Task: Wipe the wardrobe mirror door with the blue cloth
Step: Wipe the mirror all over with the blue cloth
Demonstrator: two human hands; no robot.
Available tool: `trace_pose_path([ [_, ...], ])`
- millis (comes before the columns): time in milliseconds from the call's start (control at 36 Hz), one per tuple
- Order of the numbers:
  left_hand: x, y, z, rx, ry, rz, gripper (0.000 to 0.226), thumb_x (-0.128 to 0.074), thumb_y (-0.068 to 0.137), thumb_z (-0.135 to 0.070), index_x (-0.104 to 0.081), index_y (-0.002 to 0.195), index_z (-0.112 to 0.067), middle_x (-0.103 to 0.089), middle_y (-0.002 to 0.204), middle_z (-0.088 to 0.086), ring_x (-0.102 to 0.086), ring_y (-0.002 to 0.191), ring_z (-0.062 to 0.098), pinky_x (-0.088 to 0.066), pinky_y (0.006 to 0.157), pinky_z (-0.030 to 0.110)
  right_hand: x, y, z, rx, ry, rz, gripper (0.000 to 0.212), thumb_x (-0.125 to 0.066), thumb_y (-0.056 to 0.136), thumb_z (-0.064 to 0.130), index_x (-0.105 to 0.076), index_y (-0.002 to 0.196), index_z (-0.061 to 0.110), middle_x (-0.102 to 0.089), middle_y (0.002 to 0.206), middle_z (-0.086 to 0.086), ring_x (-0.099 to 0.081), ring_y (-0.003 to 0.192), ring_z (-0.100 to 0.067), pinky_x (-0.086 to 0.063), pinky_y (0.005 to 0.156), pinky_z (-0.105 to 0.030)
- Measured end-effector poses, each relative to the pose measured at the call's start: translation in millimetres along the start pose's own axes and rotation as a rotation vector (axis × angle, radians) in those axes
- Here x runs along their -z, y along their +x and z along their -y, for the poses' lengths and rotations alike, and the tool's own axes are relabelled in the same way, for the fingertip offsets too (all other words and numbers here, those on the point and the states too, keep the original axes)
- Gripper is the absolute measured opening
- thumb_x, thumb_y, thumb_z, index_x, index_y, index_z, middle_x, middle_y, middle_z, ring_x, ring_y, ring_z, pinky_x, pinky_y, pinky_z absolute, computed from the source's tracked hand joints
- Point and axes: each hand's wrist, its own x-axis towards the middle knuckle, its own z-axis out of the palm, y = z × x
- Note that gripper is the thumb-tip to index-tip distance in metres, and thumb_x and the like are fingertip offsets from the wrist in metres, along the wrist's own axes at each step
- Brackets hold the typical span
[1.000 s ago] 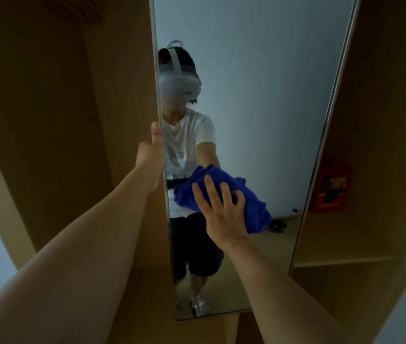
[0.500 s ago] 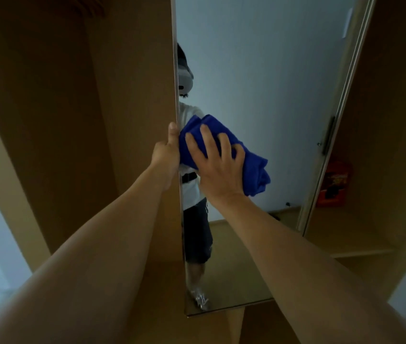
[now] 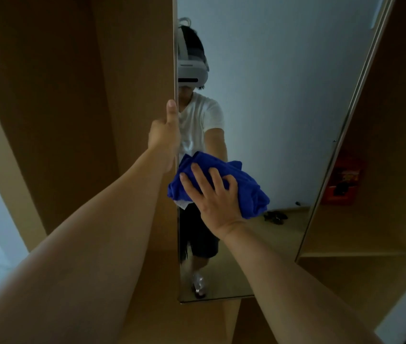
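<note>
Gripped at its free edge by the left hand (image 3: 163, 137), the door (image 3: 271, 108) is apparently steadied while the cloth (image 3: 244, 184) is pressed flat to the glass under the right hand's (image 3: 218, 202) spread fingers.

Dim, cool ambient light; brightest area is the tall frameless mirror door (image 3: 271, 120). Brown wooden wardrobe panels (image 3: 48, 95) lie in shadow. Wide-angle distortion bends edges.

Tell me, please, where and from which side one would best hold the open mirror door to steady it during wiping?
Grip the mirror door by its free left edge, coming from the left: that thin edge stands clear of the wardrobe. The left hand already holds it there, thumb upright, while the right hand presses the blue cloth.
</note>
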Motion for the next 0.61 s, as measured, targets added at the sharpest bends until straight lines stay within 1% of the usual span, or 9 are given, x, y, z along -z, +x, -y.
trace_pose_path([
  [83,-1,0,2,-0.011,0.004,-0.027,0.061,-0.024,0.088,-0.068,-0.051,0.102,-0.015,-0.054,0.072,-0.002,-0.049,0.060,0.009,-0.039,0.054,0.023,-8,-7,-2,0.052,0.008,-0.032,0.059,-0.052,0.077,0.022,-0.050,0.135,0.025,-0.051,0.139,-0.004,-0.040,0.114,-0.030,-0.046,0.083,-0.045],
  [194,-3,2,2,-0.056,0.000,-0.031,0.063,-0.024,0.090,-0.067,-0.058,0.096,-0.013,-0.054,0.071,-0.001,-0.051,0.066,0.012,-0.040,0.060,0.024,-21,-26,1,0.148,-0.007,-0.022,0.055,-0.051,0.079,0.023,-0.050,0.135,0.024,-0.046,0.140,-0.003,-0.040,0.115,-0.029,-0.046,0.083,-0.046],
  [250,-2,3,4,-0.053,-0.028,-0.023,0.064,-0.026,0.090,-0.066,-0.057,0.108,-0.014,-0.058,0.079,-0.001,-0.054,0.071,0.011,-0.040,0.060,0.023,-26,-35,3,0.183,-0.015,-0.009,0.053,-0.050,0.080,0.025,-0.051,0.133,0.025,-0.045,0.140,-0.003,-0.040,0.116,-0.028,-0.047,0.083,-0.046],
  [306,0,4,8,-0.043,-0.080,0.019,0.066,-0.028,0.089,-0.067,-0.053,0.121,-0.015,-0.059,0.088,-0.002,-0.055,0.080,0.011,-0.040,0.067,0.025,-29,-44,5,0.224,-0.020,0.013,0.054,-0.051,0.078,0.027,-0.052,0.132,0.026,-0.047,0.139,-0.001,-0.039,0.116,-0.027,-0.047,0.084,-0.045],
  [361,5,2,11,-0.034,-0.146,0.076,0.068,-0.027,0.089,-0.068,-0.051,0.125,-0.016,-0.060,0.093,-0.003,-0.056,0.088,0.012,-0.042,0.075,0.029,-30,-50,5,0.264,-0.021,0.036,0.055,-0.052,0.077,0.029,-0.053,0.132,0.027,-0.049,0.139,0.001,-0.038,0.117,-0.027,-0.047,0.085,-0.044],
  [472,10,-1,13,-0.040,-0.166,0.138,0.060,-0.025,0.088,-0.069,-0.061,0.102,-0.023,-0.065,0.090,-0.001,-0.059,0.086,0.014,-0.042,0.068,0.027,-23,-45,-6,0.343,-0.033,0.042,0.057,-0.061,0.077,0.030,-0.052,0.133,0.028,-0.051,0.138,0.003,-0.041,0.116,-0.025,-0.049,0.084,-0.040],
  [500,10,-3,15,-0.036,-0.151,0.139,0.060,-0.026,0.088,-0.069,-0.061,0.103,-0.022,-0.064,0.090,-0.001,-0.059,0.085,0.014,-0.041,0.067,0.027,-19,-42,-11,0.357,-0.038,0.044,0.058,-0.060,0.077,0.029,-0.051,0.134,0.027,-0.050,0.139,0.003,-0.043,0.116,-0.024,-0.049,0.085,-0.040],
  [556,9,-5,19,-0.025,-0.118,0.135,0.067,-0.025,0.089,-0.068,-0.057,0.117,-0.016,-0.063,0.096,0.000,-0.057,0.089,0.016,-0.043,0.072,0.029,-8,-31,-23,0.320,-0.032,0.040,0.061,-0.057,0.075,0.028,-0.050,0.135,0.025,-0.050,0.140,0.003,-0.046,0.117,-0.024,-0.049,0.086,-0.040],
  [611,8,-6,23,-0.014,-0.080,0.115,0.072,-0.024,0.089,-0.068,-0.052,0.125,-0.011,-0.061,0.105,0.004,-0.057,0.096,0.019,-0.046,0.082,0.032,6,-15,-37,0.240,-0.025,0.044,0.066,-0.062,0.071,0.027,-0.050,0.136,0.023,-0.047,0.143,0.002,-0.049,0.119,-0.025,-0.047,0.089,-0.042],
])
